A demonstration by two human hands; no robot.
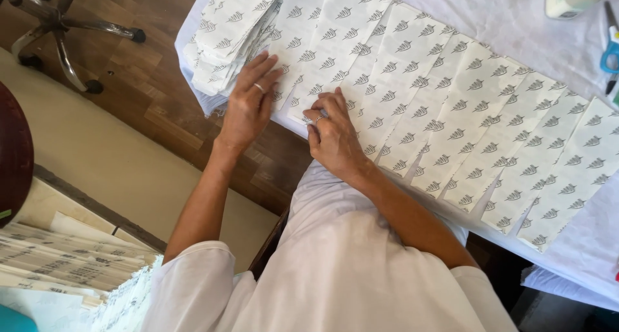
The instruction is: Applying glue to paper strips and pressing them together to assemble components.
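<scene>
Pressing flat, left hand point(250, 103) lies spread, fingers open, on overlapping white paper bags point(412, 93) with grey leaf print, fanned in a row over the tabletop point(516, 16). Right hand point(332, 135), just beside it, fingers curled together, presses the same row; pinch unclear. Loose bag stack point(225, 35) just beyond left fingertips. Blue scissors point(610, 51) well apart, far past the right hand.
</scene>
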